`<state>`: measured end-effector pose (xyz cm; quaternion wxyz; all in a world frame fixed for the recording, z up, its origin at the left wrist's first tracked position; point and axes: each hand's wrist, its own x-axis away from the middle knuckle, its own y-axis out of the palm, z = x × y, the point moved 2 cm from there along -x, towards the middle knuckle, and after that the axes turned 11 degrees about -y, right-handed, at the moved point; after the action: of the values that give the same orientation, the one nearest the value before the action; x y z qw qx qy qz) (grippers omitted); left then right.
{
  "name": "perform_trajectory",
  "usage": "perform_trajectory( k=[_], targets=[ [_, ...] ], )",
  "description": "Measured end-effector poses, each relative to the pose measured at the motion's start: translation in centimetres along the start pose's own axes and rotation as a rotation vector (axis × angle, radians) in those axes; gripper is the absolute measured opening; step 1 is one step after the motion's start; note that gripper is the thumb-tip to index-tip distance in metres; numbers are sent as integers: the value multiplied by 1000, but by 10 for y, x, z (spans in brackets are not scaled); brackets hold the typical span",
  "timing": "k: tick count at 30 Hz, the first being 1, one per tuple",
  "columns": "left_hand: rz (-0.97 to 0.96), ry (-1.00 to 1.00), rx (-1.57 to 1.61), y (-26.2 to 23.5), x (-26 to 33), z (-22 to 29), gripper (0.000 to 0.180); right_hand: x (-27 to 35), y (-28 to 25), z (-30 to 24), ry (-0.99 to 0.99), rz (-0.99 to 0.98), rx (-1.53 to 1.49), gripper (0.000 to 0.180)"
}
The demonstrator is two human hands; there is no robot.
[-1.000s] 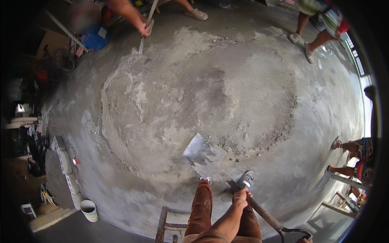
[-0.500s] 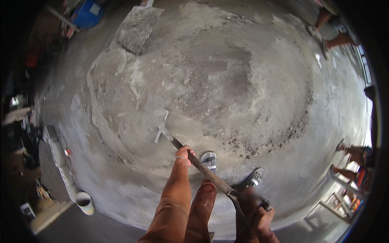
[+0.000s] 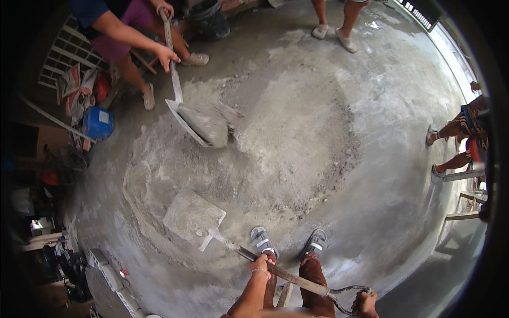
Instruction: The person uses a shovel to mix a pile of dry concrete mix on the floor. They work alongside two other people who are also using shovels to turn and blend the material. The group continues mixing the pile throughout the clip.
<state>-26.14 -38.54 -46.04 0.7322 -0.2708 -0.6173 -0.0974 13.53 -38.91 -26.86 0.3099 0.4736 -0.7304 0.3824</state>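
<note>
Both my hands are closed on one shovel with a wooden shaft and a square, grey-coated blade. My left hand, with a bracelet at its wrist, wraps the shaft near the metal socket. Lower right, my right hand grips the metal-framed end handle. The blade lies low on the left near part of a spread of grey sand and cement mix. Across the mix, a co-worker holds a second shovel with both hands. Its blade carries a load of mix that is blurred by motion.
A blue container and stacked bags stand at the left. A dark bucket is at the back. Other people's legs show at the back and right. Concrete blocks line the lower left, and wooden pieces lie right.
My view has shifted, bringing the co-worker and their loaded shovel into sight. My shovel's blade now shows flat on the mix. Both my hands keep their grip.
</note>
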Motion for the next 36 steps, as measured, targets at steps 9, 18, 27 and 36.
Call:
perform_trajectory(
  k=[9,18,27,36],
  targets=[
    [184,538,-492,44,138,23,55,-11,-84,104,326,-393,181,27],
    [-189,227,210,-5,152,41,20,33,-56,19,31,-198,-84,8],
    [-312,-367,165,18,-34,-79,19,100,-54,-19,-65,188,15,7],
    [-176,-335,24,-3,-102,140,14,112,226,-39,-111,62,111,8]
  ],
)
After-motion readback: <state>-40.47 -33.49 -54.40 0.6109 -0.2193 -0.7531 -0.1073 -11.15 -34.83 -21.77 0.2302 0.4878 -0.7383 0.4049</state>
